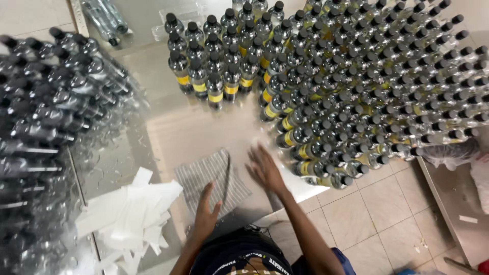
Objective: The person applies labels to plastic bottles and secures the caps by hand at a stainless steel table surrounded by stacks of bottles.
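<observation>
**Striped cloth on table, both hands open near it**

Striped cloth: grey with fine stripes, soft, rumpled rectangle, lies flat on the table near its front edge. Table top is smooth, pale and glossy, reflective.

Containers: dense block of small clear bottles with black caps and yellow labels, upright, covering the table's far right; clear to yellowish contents. Smaller group of the same bottles stands just left of it. Left side: blurred mass of clear black-capped bottles lying on their sides; contents can't be told.

Pile of white paper strips, flat and cut in uneven lengths, sits left of the cloth, touching or nearly so.

Left hand: fingers straight and spread, holding nothing, tips at the cloth's near edge.

Right hand: fingers splayed wide, empty, palm down over bare table just right of the cloth, close to the nearest labelled bottles. Contact with the table can't be told.

Tiled floor below right.
</observation>
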